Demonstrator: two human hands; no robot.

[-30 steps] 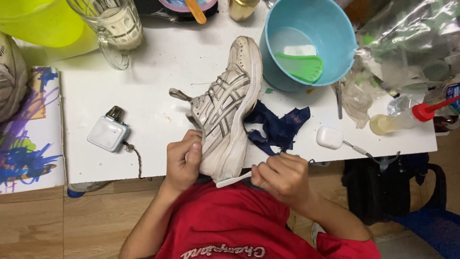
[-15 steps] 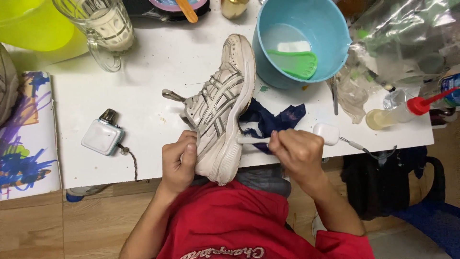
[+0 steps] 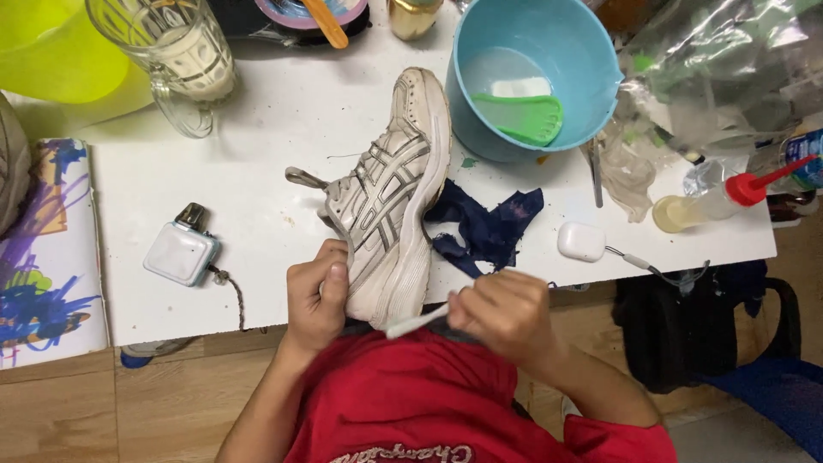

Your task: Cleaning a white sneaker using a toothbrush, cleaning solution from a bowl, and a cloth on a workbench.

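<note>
My left hand (image 3: 315, 296) grips the heel end of a worn white sneaker (image 3: 393, 201), its fingers (image 3: 336, 276) curled together and clamped on the shoe's side, thumb on the near edge. The sneaker lies on its side on the white worktop (image 3: 257, 171), heel hanging over the near edge by my red shirt (image 3: 411, 411), toe pointing away from my fingers toward a blue bucket (image 3: 536, 73). My right hand (image 3: 501, 313) is closed tight around a thin white brush handle (image 3: 416, 323), whose free end reaches left to just under the heel of the sneaker; whether it touches the sole I cannot tell. Just beyond my right fingers a crumpled dark blue cloth (image 3: 489, 227) lies against the sneaker's sole side. Farther out, the bucket holds shallow water and a green foot-shaped scrubber (image 3: 521, 118). To the right of my right hand sits a small white earbud case (image 3: 581, 241) with a cord, and past it a squeeze bottle with a red nozzle (image 3: 711, 201) lying on its side. Left of my left fingers rests a small white square device (image 3: 180, 251) with a cord, and well beyond it stands a glass mug (image 3: 176, 60).
</note>
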